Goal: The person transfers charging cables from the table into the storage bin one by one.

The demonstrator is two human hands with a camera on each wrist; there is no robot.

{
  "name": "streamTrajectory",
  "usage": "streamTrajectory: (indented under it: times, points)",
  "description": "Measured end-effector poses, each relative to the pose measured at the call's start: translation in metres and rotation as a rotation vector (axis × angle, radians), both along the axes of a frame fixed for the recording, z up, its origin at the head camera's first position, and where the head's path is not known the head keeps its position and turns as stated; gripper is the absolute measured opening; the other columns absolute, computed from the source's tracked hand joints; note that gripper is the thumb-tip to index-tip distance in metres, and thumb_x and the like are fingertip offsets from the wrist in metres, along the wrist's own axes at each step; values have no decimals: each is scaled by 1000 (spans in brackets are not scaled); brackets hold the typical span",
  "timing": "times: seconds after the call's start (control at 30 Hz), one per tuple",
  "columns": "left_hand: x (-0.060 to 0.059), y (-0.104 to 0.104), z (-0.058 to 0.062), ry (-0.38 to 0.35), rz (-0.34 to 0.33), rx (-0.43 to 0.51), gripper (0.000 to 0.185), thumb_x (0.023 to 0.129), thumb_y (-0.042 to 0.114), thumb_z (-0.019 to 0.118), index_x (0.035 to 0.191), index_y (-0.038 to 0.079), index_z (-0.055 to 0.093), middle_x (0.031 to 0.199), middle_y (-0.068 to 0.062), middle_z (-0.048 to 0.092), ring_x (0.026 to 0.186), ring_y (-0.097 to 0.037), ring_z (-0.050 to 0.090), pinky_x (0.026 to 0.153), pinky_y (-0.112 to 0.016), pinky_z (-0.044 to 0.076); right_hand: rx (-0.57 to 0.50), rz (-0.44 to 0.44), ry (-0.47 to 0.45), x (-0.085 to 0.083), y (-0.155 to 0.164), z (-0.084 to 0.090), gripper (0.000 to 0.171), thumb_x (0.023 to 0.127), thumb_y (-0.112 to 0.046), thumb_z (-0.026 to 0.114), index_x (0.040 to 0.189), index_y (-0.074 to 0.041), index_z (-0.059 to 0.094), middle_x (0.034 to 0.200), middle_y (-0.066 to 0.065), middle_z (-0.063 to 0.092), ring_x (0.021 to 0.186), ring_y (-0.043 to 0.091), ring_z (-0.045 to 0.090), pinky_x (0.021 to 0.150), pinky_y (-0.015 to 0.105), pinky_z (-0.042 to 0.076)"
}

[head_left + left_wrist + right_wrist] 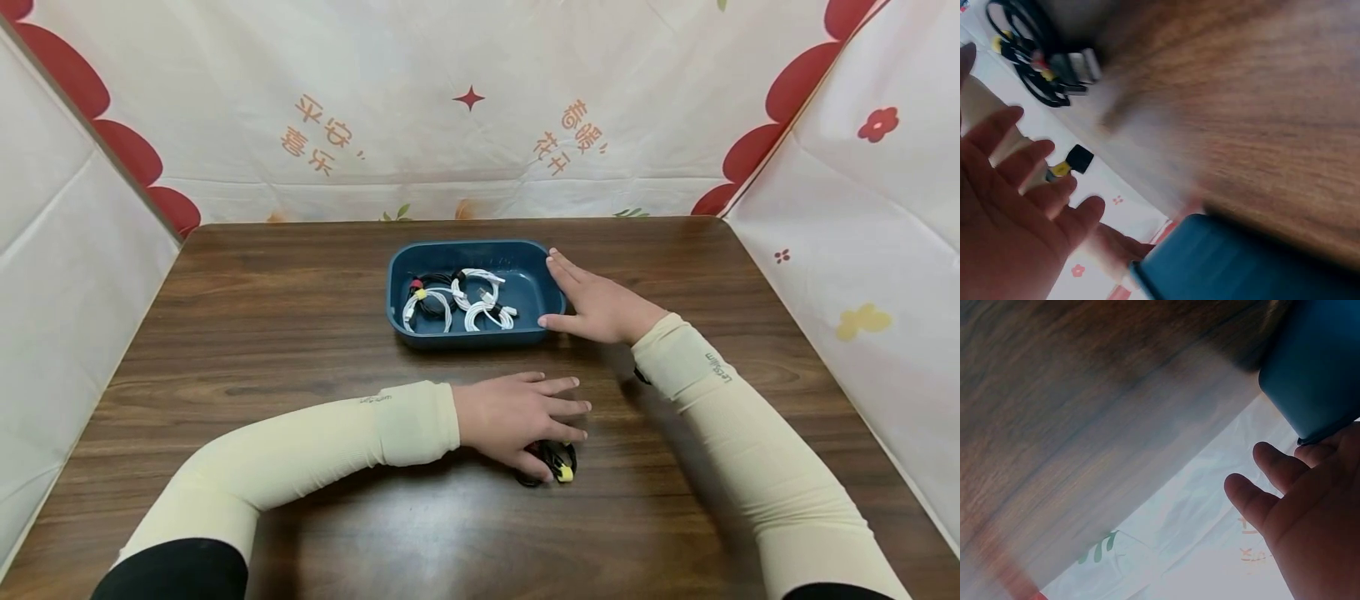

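Observation:
My left hand (521, 417) is over the table with its fingers spread, just above or against a small coil of black cable (561, 460) with a yellow tie. The left wrist view shows the black cable (1038, 62) with a metal plug, beside the straightened fingers. At the right end of a dark blue rectangular bin (536, 292), my right hand (600, 307) touches the rim with extended fingers and thumb apart. Coiled white cables (480, 321) and a coiled black cable (433, 280) lie in the bin, mostly in its left and middle parts.
A brown wood-grain table (285, 350) is below everything. White printed cloth (465, 142) stands behind its far edge, with cloth walls at both sides. The bin is near the back middle of the table.

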State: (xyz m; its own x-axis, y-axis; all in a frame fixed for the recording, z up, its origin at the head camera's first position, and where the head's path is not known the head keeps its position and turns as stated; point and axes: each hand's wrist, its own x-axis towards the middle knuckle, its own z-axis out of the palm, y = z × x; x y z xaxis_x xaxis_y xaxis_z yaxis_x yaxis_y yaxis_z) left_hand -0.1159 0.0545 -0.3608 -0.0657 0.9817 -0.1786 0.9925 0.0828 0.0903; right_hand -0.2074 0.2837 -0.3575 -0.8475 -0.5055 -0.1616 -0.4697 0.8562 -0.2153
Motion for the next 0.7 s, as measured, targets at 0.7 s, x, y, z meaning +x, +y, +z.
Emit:
streamTrajectory:
  times: [0.7]
  points:
    - [-14,13,-10,-59,63,-81,68,89,67,58,144,27,55,162,0,25,151,-24,14,117,-43,25,-2,4,-5,0,1,0,100,94,-70,43,159,-3,5,166,13,-3,149,32,16,115,48,28]
